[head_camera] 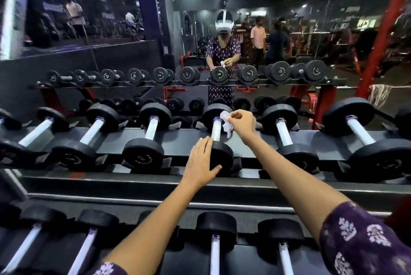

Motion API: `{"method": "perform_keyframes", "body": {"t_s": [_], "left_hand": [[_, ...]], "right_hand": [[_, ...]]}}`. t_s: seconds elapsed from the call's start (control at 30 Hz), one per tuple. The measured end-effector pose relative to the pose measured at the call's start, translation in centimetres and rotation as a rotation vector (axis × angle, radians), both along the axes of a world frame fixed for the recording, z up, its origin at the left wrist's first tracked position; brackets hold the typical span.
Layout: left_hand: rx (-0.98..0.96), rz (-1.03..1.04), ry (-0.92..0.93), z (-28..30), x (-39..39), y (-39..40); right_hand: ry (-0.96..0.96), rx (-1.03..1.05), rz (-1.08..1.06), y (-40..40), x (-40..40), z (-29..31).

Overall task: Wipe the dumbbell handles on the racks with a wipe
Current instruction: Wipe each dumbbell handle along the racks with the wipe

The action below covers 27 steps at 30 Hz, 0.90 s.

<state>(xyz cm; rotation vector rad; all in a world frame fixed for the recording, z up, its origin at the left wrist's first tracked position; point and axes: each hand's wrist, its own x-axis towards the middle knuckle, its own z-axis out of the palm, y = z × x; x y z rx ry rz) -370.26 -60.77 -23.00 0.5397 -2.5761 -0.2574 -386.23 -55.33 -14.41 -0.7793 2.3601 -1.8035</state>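
Observation:
Black dumbbells with pale shiny handles lie in a row on the upper rack shelf. My left hand rests flat over the near head of the middle dumbbell, fingers straight and thumb spread. My right hand pinches a crumpled white wipe beside the far end of that dumbbell's handle. The wipe hangs just right of the handle, near the far head.
More dumbbells sit left and right of this one, and a lower shelf holds another row near me. A mirror wall behind the rack reflects the rack, me and people standing farther back. A red post stands at right.

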Motion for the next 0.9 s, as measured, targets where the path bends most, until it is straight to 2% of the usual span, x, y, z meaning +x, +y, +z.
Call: {"method": "perform_keyframes", "body": {"t_s": [0.1,0.27,0.43,0.57,0.67,0.8,0.9], "left_hand": [[-0.076,0.004,0.012,-0.9,-0.3,-0.2],[-0.323,-0.011,0.132,-2.7,-1.0,-1.7],[-0.586,-0.278,0.173,-2.2,-1.3,-4.1],[-0.514,-0.345,0.330,-3.4,-2.3,-4.6],[-0.486,-0.305,0.478,-4.2,-3.7,-4.2],[-0.535,-0.179,0.585,-4.5,-5.0,-3.6],[-0.575,-0.123,0.646,-4.8,-5.6,-3.6]], "right_hand": [[0.205,0.216,0.042,-1.1,-0.2,-0.1],[0.350,0.514,0.288,-3.4,-0.1,-1.6],[0.395,0.508,0.289,-4.5,-0.6,-1.5],[0.450,0.530,0.303,-4.6,-0.2,-1.7],[0.538,0.543,0.366,-4.1,-0.2,-1.8],[0.553,0.506,0.272,-4.8,-1.1,-1.7],[0.569,0.526,0.295,-5.0,-0.7,-2.4]]}}
